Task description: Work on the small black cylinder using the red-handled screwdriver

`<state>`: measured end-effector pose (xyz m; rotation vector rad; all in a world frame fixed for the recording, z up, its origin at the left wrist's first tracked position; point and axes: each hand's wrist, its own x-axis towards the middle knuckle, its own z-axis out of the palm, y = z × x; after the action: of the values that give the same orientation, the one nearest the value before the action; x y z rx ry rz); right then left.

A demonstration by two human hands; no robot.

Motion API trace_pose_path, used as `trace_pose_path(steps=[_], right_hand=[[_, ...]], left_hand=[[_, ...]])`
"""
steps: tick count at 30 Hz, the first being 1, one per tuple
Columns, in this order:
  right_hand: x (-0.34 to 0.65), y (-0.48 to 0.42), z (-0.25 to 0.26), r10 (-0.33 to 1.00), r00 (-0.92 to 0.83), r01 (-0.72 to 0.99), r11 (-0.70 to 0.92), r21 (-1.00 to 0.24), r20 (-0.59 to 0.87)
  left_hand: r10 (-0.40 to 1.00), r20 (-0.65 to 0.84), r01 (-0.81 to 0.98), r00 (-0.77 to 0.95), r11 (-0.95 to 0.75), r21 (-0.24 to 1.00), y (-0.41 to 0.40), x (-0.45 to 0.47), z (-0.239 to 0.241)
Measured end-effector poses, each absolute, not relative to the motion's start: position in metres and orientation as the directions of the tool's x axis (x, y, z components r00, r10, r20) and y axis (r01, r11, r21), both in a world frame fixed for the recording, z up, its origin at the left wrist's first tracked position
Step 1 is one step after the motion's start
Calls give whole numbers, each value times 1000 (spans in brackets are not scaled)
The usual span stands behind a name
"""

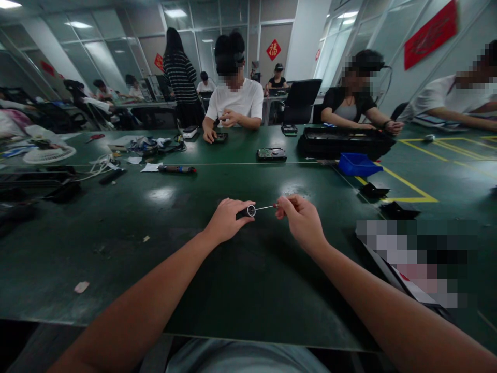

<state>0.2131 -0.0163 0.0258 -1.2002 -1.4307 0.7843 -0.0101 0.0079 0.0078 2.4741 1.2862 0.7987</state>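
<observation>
My left hand (228, 219) is closed round a short dark cylinder with a silver end (250, 211), held just above the green table (163, 248). My right hand (301, 220) pinches a thin metal bit with a reddish tip (267, 207). The bit points left and its free end meets the silver face of the cylinder. Both hands hover near the table's middle, a little apart from each other.
A screwdriver (176, 169) and a circuit board (271, 154) lie farther back. A blue bin (359, 165) and a black case (344, 142) sit at back right, small black parts (398, 210) near yellow tape lines. Cables and clutter (58, 171) fill the left. Several people sit opposite.
</observation>
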Motion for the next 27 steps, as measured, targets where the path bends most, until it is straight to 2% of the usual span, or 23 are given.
trace_pose_path(steps=[2,4,11,17,23,27], right_hand=[[214,-20,31,945,91,419,251,-873,315],[213,-21,32,943,99,486,234,-842,319],[211,-21,23,927,1,295,359,-885,376],[210,-23,26,936,4,334,331,-883,353],[208,-16,17,960,97,-5,266,-964,264],[207,-11,18,983,108,-265,171,-949,147]], left_hand=[[807,367,676,462,-589,444,8,-10,7],[805,374,671,461,-592,447,8,-11,7],[815,369,668,447,-578,468,9,-11,8],[809,359,667,466,-588,458,7,-10,9],[822,364,663,439,-569,487,6,-9,8],[792,427,617,436,-609,499,6,-10,10]])
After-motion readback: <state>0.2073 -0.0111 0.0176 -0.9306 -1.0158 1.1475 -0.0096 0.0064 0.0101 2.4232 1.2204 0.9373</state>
